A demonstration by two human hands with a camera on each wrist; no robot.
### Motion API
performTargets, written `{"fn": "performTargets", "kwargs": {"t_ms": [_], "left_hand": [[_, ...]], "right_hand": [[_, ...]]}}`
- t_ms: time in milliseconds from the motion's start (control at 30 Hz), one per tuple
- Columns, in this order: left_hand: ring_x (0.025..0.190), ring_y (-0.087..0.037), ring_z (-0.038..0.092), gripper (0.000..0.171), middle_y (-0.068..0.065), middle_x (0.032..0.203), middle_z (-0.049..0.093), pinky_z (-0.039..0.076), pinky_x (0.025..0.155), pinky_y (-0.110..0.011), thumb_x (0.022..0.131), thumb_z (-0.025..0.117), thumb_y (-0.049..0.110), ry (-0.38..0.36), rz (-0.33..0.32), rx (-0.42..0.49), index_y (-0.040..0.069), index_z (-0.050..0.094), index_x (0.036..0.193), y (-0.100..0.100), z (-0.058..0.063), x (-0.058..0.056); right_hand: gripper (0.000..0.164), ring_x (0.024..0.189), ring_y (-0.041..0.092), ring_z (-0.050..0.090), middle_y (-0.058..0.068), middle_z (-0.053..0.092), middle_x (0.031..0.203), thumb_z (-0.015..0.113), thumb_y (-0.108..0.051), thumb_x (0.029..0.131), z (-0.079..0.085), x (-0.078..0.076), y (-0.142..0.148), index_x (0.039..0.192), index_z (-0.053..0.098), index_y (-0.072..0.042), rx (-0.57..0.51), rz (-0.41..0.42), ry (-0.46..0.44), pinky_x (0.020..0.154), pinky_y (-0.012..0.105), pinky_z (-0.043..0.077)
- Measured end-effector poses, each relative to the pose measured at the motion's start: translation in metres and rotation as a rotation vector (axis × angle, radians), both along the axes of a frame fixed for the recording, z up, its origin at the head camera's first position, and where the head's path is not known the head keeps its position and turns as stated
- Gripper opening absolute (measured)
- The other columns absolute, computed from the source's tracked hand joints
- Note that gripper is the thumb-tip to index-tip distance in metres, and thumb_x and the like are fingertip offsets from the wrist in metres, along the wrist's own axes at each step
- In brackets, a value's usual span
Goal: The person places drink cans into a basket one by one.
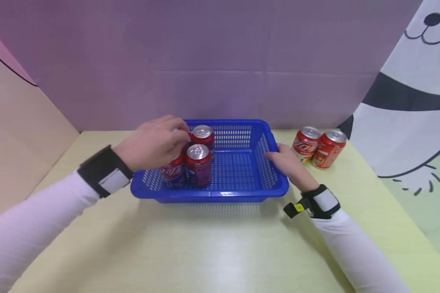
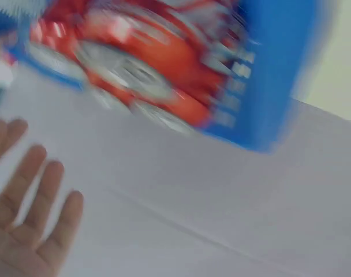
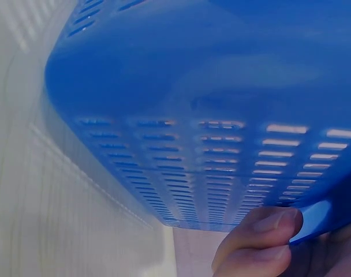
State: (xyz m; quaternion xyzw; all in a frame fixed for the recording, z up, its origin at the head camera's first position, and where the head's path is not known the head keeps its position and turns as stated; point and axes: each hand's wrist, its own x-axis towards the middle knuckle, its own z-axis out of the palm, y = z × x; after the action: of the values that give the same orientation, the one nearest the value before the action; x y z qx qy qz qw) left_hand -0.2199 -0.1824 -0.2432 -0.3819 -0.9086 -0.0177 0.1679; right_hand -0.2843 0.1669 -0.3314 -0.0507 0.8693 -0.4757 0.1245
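A blue plastic basket (image 1: pixel 238 194) stands on the table with several red soda cans (image 1: pixel 199 167) upright in its left part. My left hand (image 1: pixel 155 140) is over the basket's left end, partly covering the cans there. In the left wrist view its fingers (image 2: pixel 40 199) are spread and relaxed, nothing between them, apart from the blurred cans (image 2: pixel 146 52). With my right hand (image 1: pixel 287 162) I grip the basket's right rim, thumb on the inside. Close up, the right fingers (image 3: pixel 259 239) curl at the rim beside the slotted outer wall (image 3: pixel 193 144).
Two more red soda cans, one (image 1: pixel 305 143) touching the other (image 1: pixel 329 149), stand on the table (image 1: pixel 205 244) right of the basket, just beyond my right hand. A purple backdrop (image 1: pixel 212 61) rises right behind the basket. A panel with a cartoon figure (image 1: pixel 418 134) borders the right side.
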Motion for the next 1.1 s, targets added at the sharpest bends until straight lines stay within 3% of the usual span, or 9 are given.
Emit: {"fn": "performTargets", "kwargs": {"t_ms": [100, 200, 267, 433, 500, 600, 767, 900, 1100], "left_hand": [[0.109, -0.034, 0.054, 0.022, -0.015, 0.115, 0.061, 0.051, 0.087, -0.052, 0.09, 0.063, 0.007, -0.004, 0.179, 0.149, 0.002, 0.072, 0.11, -0.034, -0.002, 0.002], [0.108, -0.037, 0.054, 0.025, -0.018, 0.116, 0.059, 0.048, 0.088, -0.056, 0.092, 0.059, 0.005, -0.049, 0.304, 0.273, -0.001, 0.069, 0.114, -0.062, -0.017, 0.005], [0.108, -0.039, 0.054, 0.028, -0.021, 0.12, 0.059, 0.047, 0.089, -0.056, 0.095, 0.055, 0.004, -0.131, 0.344, 0.417, -0.003, 0.066, 0.12, -0.073, -0.032, 0.006], [0.119, -0.038, 0.053, 0.037, -0.02, 0.135, 0.054, 0.048, 0.094, -0.05, 0.101, 0.048, 0.008, -0.361, 0.365, 0.91, -0.004, 0.053, 0.136, -0.077, -0.067, 0.009], [0.123, -0.036, 0.051, 0.039, -0.02, 0.137, 0.053, 0.045, 0.099, -0.048, 0.102, 0.048, 0.009, -0.394, 0.364, 1.009, -0.004, 0.05, 0.139, -0.073, -0.077, 0.007], [0.127, -0.04, 0.046, 0.046, -0.023, 0.143, 0.046, 0.039, 0.103, -0.052, 0.102, 0.048, 0.009, -0.431, 0.381, 1.057, -0.004, 0.041, 0.145, -0.069, -0.088, 0.0], [0.136, -0.046, 0.033, 0.068, -0.029, 0.154, 0.024, 0.031, 0.107, -0.059, 0.101, 0.049, 0.012, -0.658, 0.418, 1.092, -0.001, 0.011, 0.156, -0.066, -0.096, -0.008], [0.138, -0.044, 0.03, 0.081, -0.029, 0.155, 0.022, 0.028, 0.11, -0.057, 0.098, 0.054, 0.011, -0.798, 0.393, 1.054, 0.003, 0.0, 0.157, -0.067, -0.095, -0.012], [0.14, -0.044, 0.025, 0.082, -0.028, 0.157, 0.018, 0.022, 0.111, -0.058, 0.095, 0.051, 0.006, -0.777, 0.381, 0.99, 0.003, -0.003, 0.157, -0.069, -0.093, -0.015]], "right_hand": [[0.052, 0.097, 0.032, 0.063, 0.025, 0.059, 0.118, 0.049, -0.021, 0.098, 0.001, 0.001, 0.001, 0.141, 0.04, 0.008, -0.005, -0.002, -0.007, 0.08, 0.04, 0.055], [0.052, 0.099, 0.032, 0.062, 0.024, 0.058, 0.119, 0.049, -0.021, 0.098, 0.002, 0.0, 0.001, 0.141, 0.039, 0.008, 0.015, -0.008, -0.008, 0.082, 0.041, 0.054], [0.053, 0.099, 0.032, 0.062, 0.024, 0.058, 0.119, 0.049, -0.021, 0.099, 0.002, -0.001, 0.002, 0.141, 0.039, 0.007, 0.029, -0.014, -0.003, 0.082, 0.041, 0.054], [0.052, 0.098, 0.033, 0.063, 0.025, 0.059, 0.119, 0.049, -0.021, 0.099, 0.002, 0.0, 0.003, 0.141, 0.04, 0.007, 0.017, -0.01, -0.005, 0.081, 0.042, 0.055], [0.052, 0.099, 0.033, 0.063, 0.025, 0.058, 0.119, 0.049, -0.021, 0.099, 0.002, 0.0, 0.002, 0.141, 0.039, 0.008, 0.009, -0.006, -0.007, 0.081, 0.042, 0.055], [0.051, 0.1, 0.034, 0.063, 0.025, 0.059, 0.12, 0.049, -0.022, 0.099, 0.001, 0.001, 0.0, 0.14, 0.04, 0.008, 0.001, -0.003, -0.009, 0.082, 0.043, 0.055], [0.053, 0.101, 0.034, 0.063, 0.026, 0.058, 0.12, 0.049, -0.022, 0.099, -0.002, 0.002, 0.0, 0.142, 0.039, 0.007, 0.004, 0.0, -0.019, 0.083, 0.043, 0.055], [0.055, 0.101, 0.034, 0.063, 0.026, 0.058, 0.122, 0.049, -0.023, 0.1, -0.003, 0.003, 0.001, 0.144, 0.036, 0.007, 0.012, -0.015, -0.024, 0.084, 0.043, 0.055], [0.055, 0.104, 0.036, 0.062, 0.026, 0.057, 0.124, 0.048, -0.022, 0.1, 0.0, 0.001, 0.001, 0.145, 0.035, 0.007, 0.011, -0.005, -0.024, 0.086, 0.045, 0.054]]}}
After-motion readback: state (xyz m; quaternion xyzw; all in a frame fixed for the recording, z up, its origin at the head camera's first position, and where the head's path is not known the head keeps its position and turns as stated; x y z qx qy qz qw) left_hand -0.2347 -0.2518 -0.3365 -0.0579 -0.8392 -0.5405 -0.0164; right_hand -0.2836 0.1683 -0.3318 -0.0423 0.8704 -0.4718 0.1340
